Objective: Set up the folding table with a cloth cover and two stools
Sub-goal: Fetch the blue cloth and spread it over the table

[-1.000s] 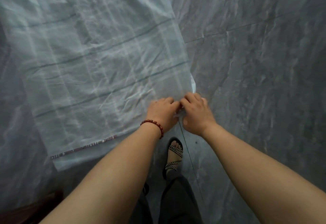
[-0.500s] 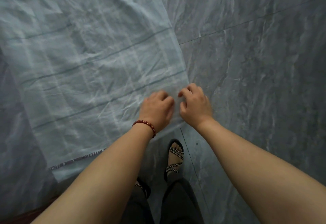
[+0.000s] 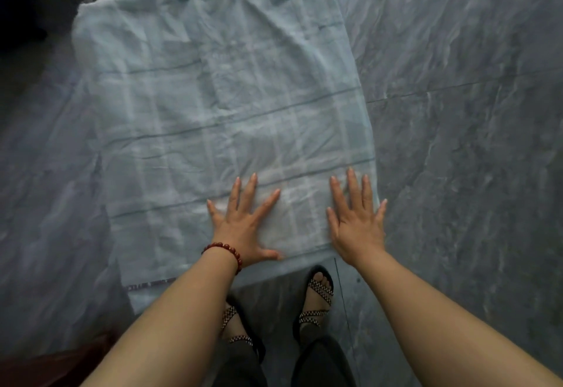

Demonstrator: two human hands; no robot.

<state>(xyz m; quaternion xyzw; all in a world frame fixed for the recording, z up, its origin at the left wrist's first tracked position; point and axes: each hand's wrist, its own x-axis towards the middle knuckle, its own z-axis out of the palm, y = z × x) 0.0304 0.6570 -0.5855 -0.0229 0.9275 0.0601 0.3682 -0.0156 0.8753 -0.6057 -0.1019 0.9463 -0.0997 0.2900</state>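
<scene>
A pale blue-white checked cloth [image 3: 213, 106] lies spread over a flat surface, hiding what is beneath it. It reaches from the far edge down to just in front of my feet. My left hand [image 3: 243, 225], with a red bead bracelet at the wrist, presses flat on the cloth's near part, fingers straight and spread. My right hand [image 3: 356, 219] lies flat with straight fingers on the cloth's near right corner, its little finger at the right edge. No stool can be made out.
Grey marbled floor tiles [image 3: 457, 142] surround the cloth on the right and left. My sandalled feet [image 3: 316, 295] stand just below the cloth's near edge. A reddish-brown object [image 3: 45, 368] shows at the bottom left corner. Dark shapes sit at the top left.
Both hands let go of the cloth's near right corner, which they pinched a second ago, and now lie flat and apart on the cloth. The view has shifted, showing more of the cloth.
</scene>
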